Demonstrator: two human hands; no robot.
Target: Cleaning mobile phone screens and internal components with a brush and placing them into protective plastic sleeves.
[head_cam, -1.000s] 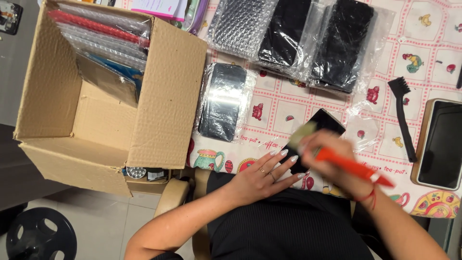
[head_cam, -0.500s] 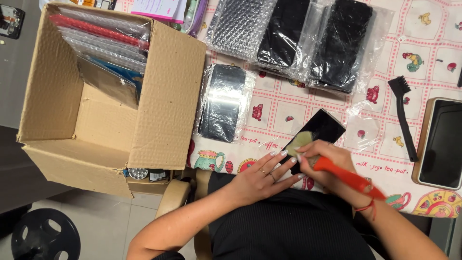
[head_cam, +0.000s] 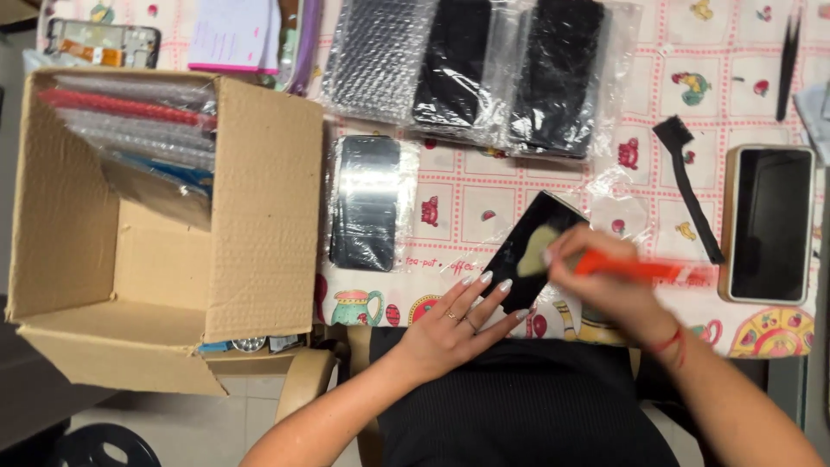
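While the right hand (head_cam: 605, 281) kept its fingers closed around the orange handle of a brush (head_cam: 644, 270), the pale bristles lay on the face of a black phone screen (head_cam: 529, 251) — slightly blurred, so the exact contact spot could not be told. The left hand (head_cam: 454, 324) held that screen from below, fingers spread open and flat, tips on its lower edge. The screen sat tilted at the near edge of the surface (head_cam: 467, 203), just above the person's lap.

Open room lay to the left of the screen, up to one bagged dark panel (head_cam: 367, 203). Beyond, three bagged pieces lay side by side along the far edge: one in bubble wrap (head_cam: 376, 56) and two black ones (head_cam: 506, 69). To the right lay one black brush (head_cam: 687, 186), then one phone (head_cam: 769, 223) near the surface's right edge, and a pair of tweezers (head_cam: 787, 65) further back. One open cardboard box (head_cam: 259, 216) stood off the left edge, touching the surface, with bagged parts inside.

Against half a second earlier, the brush handle had swung from a downward slant to nearly level, and the screen stayed where it was.
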